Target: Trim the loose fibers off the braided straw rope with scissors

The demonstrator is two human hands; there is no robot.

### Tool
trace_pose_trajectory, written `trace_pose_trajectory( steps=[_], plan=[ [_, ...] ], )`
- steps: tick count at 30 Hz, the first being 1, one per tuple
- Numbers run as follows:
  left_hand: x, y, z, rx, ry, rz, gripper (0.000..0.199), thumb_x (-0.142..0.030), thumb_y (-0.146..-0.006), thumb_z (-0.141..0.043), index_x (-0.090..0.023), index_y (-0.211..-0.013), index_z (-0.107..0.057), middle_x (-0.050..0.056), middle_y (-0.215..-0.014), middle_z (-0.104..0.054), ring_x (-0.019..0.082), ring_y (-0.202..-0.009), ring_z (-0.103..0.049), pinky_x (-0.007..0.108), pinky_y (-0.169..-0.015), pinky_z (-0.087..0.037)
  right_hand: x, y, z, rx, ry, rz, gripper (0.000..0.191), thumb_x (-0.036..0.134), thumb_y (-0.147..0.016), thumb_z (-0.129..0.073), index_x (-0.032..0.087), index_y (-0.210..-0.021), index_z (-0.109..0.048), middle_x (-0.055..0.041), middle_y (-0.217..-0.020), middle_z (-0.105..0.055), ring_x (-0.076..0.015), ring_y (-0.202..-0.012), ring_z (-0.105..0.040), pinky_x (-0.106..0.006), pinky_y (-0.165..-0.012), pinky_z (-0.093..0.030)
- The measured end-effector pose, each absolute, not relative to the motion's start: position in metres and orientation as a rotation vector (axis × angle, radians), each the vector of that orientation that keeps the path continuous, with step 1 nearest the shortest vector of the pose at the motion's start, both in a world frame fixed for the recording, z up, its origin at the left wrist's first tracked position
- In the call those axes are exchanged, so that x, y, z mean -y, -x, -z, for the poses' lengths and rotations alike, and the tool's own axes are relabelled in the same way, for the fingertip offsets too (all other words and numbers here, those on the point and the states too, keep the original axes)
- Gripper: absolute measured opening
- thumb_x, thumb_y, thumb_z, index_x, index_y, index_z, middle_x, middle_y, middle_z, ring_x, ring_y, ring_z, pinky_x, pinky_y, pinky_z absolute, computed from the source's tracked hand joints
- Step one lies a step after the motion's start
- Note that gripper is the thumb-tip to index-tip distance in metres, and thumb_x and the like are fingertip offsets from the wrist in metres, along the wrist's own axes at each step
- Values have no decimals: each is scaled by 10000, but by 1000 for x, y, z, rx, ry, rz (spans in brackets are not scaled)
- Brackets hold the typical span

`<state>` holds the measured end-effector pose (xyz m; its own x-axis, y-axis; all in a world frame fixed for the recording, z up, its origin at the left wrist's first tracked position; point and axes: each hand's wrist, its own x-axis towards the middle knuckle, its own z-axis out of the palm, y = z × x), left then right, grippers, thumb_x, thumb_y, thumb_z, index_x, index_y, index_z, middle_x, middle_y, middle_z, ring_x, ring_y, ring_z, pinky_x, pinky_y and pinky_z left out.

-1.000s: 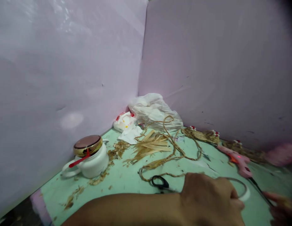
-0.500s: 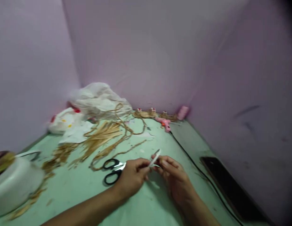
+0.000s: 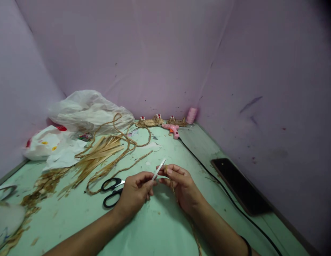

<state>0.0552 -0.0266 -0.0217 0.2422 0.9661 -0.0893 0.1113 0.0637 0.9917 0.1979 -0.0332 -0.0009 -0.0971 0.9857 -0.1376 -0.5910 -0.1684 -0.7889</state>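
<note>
Between the fingers of my left hand (image 3: 137, 192) is a thin white strip (image 3: 158, 170), tilted up to the right. My right hand (image 3: 181, 183) is closed just right of it, pinching a braided brown cord (image 3: 195, 236) that trails down past my wrist toward the bottom edge. The two hands are close together above the green table (image 3: 155, 227). Black-handled scissors (image 3: 112, 192) lie beside my left hand, which hides part of their blades.
Rope (image 3: 133, 142), dry fibre strips (image 3: 101, 153) and plastic bags (image 3: 88, 110) lie at the left. A pink glue gun (image 3: 172, 129) and thread spool (image 3: 191, 115) stand behind. A black cable (image 3: 221, 188) runs by a phone (image 3: 240, 185).
The view has shifted right, so the things on the table appear further left. The white strip now shows edge-on, and the cord below my right hand has come into view.
</note>
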Motion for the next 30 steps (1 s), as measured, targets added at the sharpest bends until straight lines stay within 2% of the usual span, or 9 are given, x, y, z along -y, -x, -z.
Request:
trace_pose_trajectory(
  steps=[3,6,10,13,16,18,23,26,30],
  plan=[
    [27,-54,22,-1140,-1381,-911,239,-292,-709,-534,-112,-838,-625,-25,-476,-511,82,-418,-422,196,-421,-342,33,-198,2,710,811,-1593,156,257,-587,-697,124,-656,-657,-64,-772,-655,-146,-709,-570,-253,-641,-439],
    [29,-52,20,-1134,-1593,-955,176,-242,-745,-506,-139,-798,-638,3,-593,-579,98,-525,-485,208,-509,-383,35,-198,4,743,823,-1579,156,268,-594,-693,130,-655,-651,-61,-816,-647,-137,-700,-559,-252,-646,-432],
    [26,-45,21,-1078,-2060,-864,132,-157,-744,-503,-161,-774,-631,21,-714,-607,136,-694,-535,239,-646,-413,36,-199,6,841,834,-1512,132,266,-632,-666,142,-667,-635,-21,-691,-604,-105,-601,-504,-227,-596,-401],
    [16,-37,25,-979,-2262,-823,265,-69,-712,-482,-169,-919,-615,41,-841,-617,150,-799,-555,253,-711,-432,34,-202,6,829,806,-1491,116,257,-664,-625,144,-647,-609,-13,-656,-570,-96,-565,-464,-213,-553,-378],
    [2,-28,28,-893,-2370,-973,340,-38,-725,-425,-158,-996,-593,76,-964,-612,160,-909,-557,273,-787,-440,30,-203,7,721,781,-1537,116,251,-652,-626,146,-621,-588,-24,-688,-565,-117,-616,-483,-222,-559,-399],
    [-5,-23,28,-906,-2377,-1104,337,-42,-723,-428,-151,-998,-590,83,-960,-620,163,-900,-566,274,-775,-455,28,-202,9,672,772,-1567,120,245,-637,-641,144,-610,-584,-25,-681,-563,-123,-629,-492,-223,-562,-416],
    [-8,-18,22,-999,-2243,-1319,330,-87,-725,-480,-156,-1034,-571,86,-1020,-605,105,-671,-569,208,-574,-469,22,-204,14,472,691,-1648,74,180,-634,-639,131,-609,-590,-18,-650,-572,-97,-570,-502,-189,-519,-442],
    [-3,-19,20,-1058,-2175,-1414,289,-109,-743,-491,-149,-1019,-565,94,-1040,-590,97,-657,-562,208,-580,-472,19,-210,14,254,640,-1764,14,107,-650,-595,116,-640,-601,-29,-648,-591,-96,-563,-537,-183,-537,-480],
    [1,-23,20,-955,-2340,-1334,328,-95,-777,-452,-156,-1086,-545,127,-1173,-527,189,-1000,-535,285,-794,-462,18,-214,14,112,572,-1920,69,72,-681,-545,90,-647,-603,-61,-648,-611,-102,-551,-562,-185,-551,-506]
  ],
)
